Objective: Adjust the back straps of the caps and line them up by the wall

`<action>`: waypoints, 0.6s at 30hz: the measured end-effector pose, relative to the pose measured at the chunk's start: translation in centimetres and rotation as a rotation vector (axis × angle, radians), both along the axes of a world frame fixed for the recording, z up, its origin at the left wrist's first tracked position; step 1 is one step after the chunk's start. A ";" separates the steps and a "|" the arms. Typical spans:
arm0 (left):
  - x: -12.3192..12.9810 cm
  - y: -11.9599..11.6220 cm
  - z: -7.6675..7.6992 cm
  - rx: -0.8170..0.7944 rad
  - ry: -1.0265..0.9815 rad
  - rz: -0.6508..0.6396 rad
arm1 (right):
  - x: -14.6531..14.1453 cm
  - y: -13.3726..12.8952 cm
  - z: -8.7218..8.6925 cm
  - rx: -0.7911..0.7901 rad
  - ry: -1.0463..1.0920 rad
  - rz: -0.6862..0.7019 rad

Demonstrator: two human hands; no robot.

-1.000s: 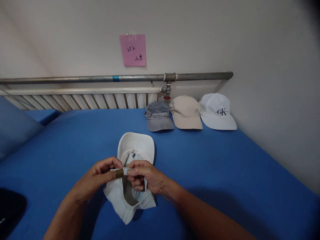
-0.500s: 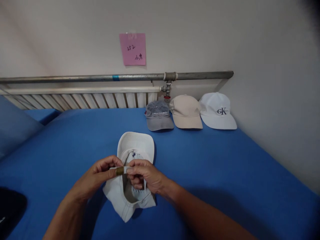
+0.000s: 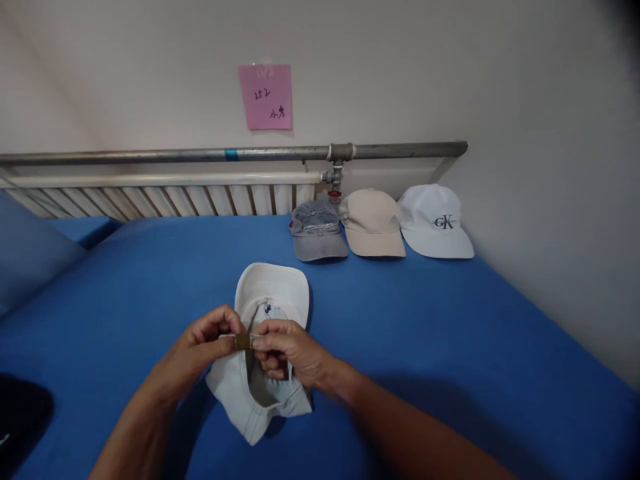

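A pale baseball cap (image 3: 273, 283) lies on the blue sheet with its brim pointing away from me and its back opening towards me. Its rear strap carries a brass-coloured buckle (image 3: 243, 342). My left hand (image 3: 210, 337) pinches the buckle at its left end between thumb and fingers. Just right of the buckle, my right hand (image 3: 287, 347) grips the strap, thumb on top, its other fingers curled over the opening. Part of the strap is hidden by my fingers.
Along the far edge stand a grey cap (image 3: 319, 233), a beige cap (image 3: 374, 223) and a white cap (image 3: 436, 223) with dark letters. Behind them are a white radiator (image 3: 215, 200), a metal pipe (image 3: 150, 157) and a wall with a pink note (image 3: 265, 97). A dark object (image 3: 23, 413) sits at left.
The buckle has shifted slightly right towards my right hand, and less of the strap shows between them. My left hand has moved slightly with it; the caps stay put.
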State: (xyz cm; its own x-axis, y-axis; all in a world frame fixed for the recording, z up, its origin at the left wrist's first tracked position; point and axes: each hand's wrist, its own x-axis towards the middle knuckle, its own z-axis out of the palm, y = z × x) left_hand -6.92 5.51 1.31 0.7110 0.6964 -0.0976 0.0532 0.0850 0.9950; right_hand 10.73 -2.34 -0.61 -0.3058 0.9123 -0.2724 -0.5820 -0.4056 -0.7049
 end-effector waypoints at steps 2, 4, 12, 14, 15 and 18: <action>-0.1 0.0 0.2 0.025 0.024 -0.017 | 0.0 0.0 -0.1 -0.006 0.007 0.005; -0.4 0.0 0.4 0.060 0.040 -0.044 | 0.1 0.0 -0.1 -0.010 0.010 0.008; -0.2 -0.3 0.9 0.093 0.018 -0.076 | 0.2 0.0 -0.1 0.000 0.010 0.019; -0.1 -0.3 0.8 0.099 0.018 -0.059 | 0.3 0.0 -0.1 0.003 0.021 0.023; 0.0 -0.3 0.7 0.101 0.016 -0.053 | 0.3 0.0 -0.2 0.006 0.028 0.026; 0.0 -0.3 0.6 0.086 0.010 -0.028 | 0.4 0.0 -0.2 0.013 0.053 0.043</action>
